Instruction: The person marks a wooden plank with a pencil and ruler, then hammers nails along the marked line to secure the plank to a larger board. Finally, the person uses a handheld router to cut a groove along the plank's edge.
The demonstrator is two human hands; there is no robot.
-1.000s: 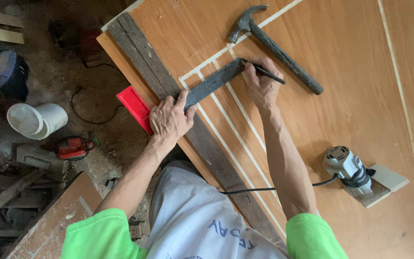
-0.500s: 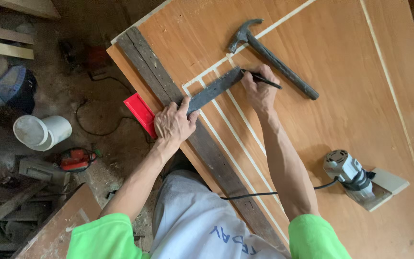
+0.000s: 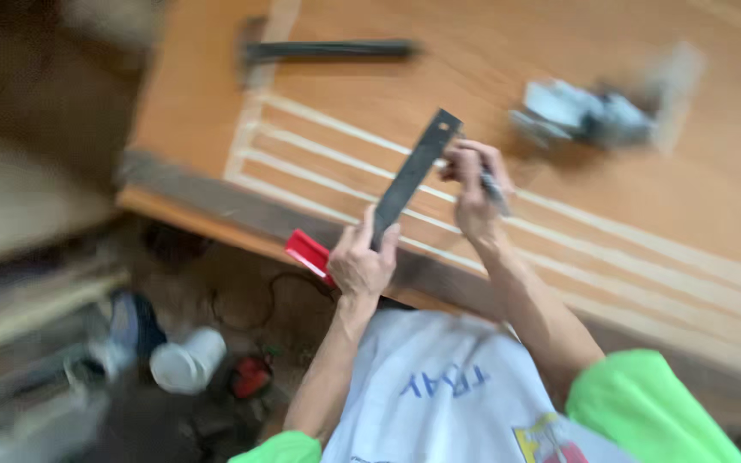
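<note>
While the left hand (image 3: 360, 261) grips it, the dark-bladed, red-handled square (image 3: 411, 176) looks blurred.

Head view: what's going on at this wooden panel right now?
A person leans over a large wooden panel marked with pale parallel strips. The left hand presses a try square, red stock and dark blade, across those strips. The right hand holds a pencil beside the blade. A hammer and a small power tool lie farther up the panel. The picture is motion-blurred.
</note>
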